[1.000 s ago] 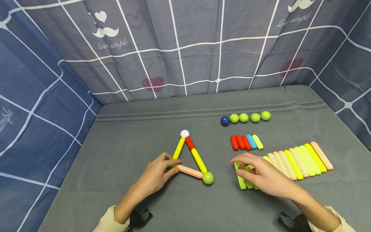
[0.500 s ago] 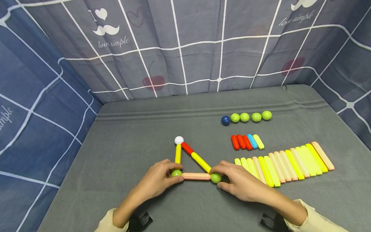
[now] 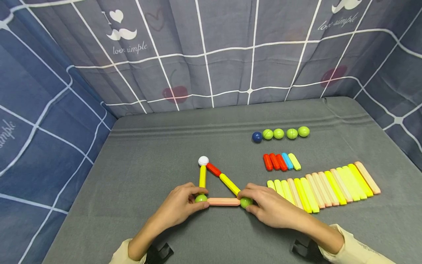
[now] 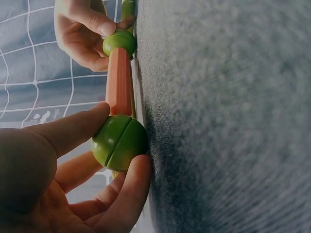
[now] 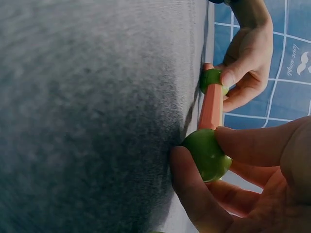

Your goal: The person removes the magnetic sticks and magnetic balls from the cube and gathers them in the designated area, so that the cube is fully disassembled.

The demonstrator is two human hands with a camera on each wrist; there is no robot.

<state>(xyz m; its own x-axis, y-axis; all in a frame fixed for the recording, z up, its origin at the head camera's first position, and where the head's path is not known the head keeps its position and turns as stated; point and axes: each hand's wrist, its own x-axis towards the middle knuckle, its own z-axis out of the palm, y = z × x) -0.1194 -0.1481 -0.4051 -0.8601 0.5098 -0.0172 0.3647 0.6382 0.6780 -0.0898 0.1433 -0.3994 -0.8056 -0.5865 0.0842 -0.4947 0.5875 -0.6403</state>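
Note:
On the grey cloth lies a triangle of sticks and balls. My left hand (image 3: pixel 179 203) pinches the green ball (image 4: pixel 119 142) at its near left corner between thumb and fingers. At the near right corner, my right hand (image 3: pixel 273 207) pinches another green ball (image 5: pixel 207 154). A pinkish ribbed stick (image 3: pixel 224 201) spans the two balls. From the left ball a yellow stick (image 3: pixel 202 178) runs up to a white ball (image 3: pixel 203 161). The slanted side joins a red stick (image 3: pixel 214 169) to a longer yellow stick (image 3: pixel 229 184), whose lower end meets the right ball beside my fingers.
Right of the triangle lies a row of yellow and pinkish sticks (image 3: pixel 324 189). Behind it are short red sticks (image 3: pixel 275 162), a blue stick (image 3: pixel 287 161) and a light yellow one (image 3: pixel 294 161). A blue ball (image 3: pixel 257 137) and several green balls (image 3: pixel 278 134) line up farther back.
My right hand has moved left from the stick row to the right green ball and grips it. The triangle has turned so its pinkish side lies level, and its white ball has shifted left.

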